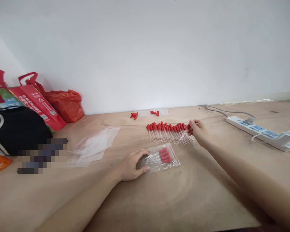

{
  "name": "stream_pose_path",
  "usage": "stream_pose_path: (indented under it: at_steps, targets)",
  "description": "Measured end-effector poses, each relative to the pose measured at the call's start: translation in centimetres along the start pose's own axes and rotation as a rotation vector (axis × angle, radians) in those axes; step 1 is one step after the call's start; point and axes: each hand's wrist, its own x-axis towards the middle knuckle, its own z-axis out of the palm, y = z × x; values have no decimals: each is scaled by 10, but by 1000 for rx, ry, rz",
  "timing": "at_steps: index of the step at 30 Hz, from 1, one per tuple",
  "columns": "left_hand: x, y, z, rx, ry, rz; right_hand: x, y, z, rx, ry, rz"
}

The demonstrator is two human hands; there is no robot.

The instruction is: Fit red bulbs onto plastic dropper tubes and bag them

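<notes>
My left hand (135,165) lies at the left end of a clear zip-lock bag (157,166), its thumb and fingers gripping the bag's edges against the table. Inside the bag are several glass droppers (164,155) with red rubber bulbs, bulbs toward the right. My right hand (195,129) is closed in a pinch on the red bulb of one dropper (183,137), whose glass tube slants down to the left. Beneath and beside it runs a row of droppers (163,132) laid side by side, bulbs toward the wall.
Flat empty zip-lock bags (94,145) lie left of my left hand. Loose red bulbs (134,115) and another clear bag (143,113) sit near the wall. At right is a power strip (261,132) with cables. Shopping bags (36,103) and a black bag (19,129) stand at left.
</notes>
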Motion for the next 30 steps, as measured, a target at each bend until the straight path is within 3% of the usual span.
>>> stream_pose_path:
  at_steps: [6, 16, 24, 30]
  targets:
    - [1, 1, 0, 16, 7, 6, -39, 23, 1, 248, 47, 92]
    - [1, 1, -1, 17, 6, 0, -55, 21, 23, 332, -11, 171]
    - [0, 0, 0, 9, 9, -4, -65, 18, 19, 367, -39, 208]
    - [1, 1, 0, 8, 10, 8, -73, 12, 25, 244, -253, 223]
